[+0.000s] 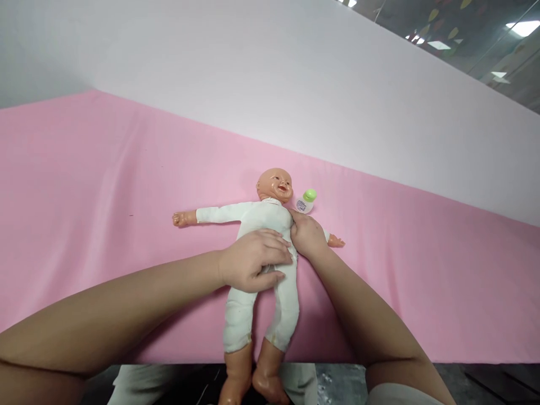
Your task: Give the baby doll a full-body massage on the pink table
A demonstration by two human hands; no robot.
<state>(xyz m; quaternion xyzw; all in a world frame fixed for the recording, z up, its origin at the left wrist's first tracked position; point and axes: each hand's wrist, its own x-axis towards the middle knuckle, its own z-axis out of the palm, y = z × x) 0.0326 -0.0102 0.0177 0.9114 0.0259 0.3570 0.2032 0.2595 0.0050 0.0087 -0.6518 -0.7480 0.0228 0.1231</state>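
Note:
A baby doll in a white bodysuit lies face up on a pink sheet, head toward the far wall, arms spread, bare feet over the near edge. My left hand lies flat across the doll's belly, fingers spread on the cloth. My right hand presses against the doll's side at its armpit, covering most of that arm; whether it pinches the cloth is hidden. A small white bottle with a green cap lies just beside the doll's head.
The pink sheet covers a wide surface running to a white wall at the back. Its near edge drops off by my legs, with dark floor below. Ceiling lights show at top right.

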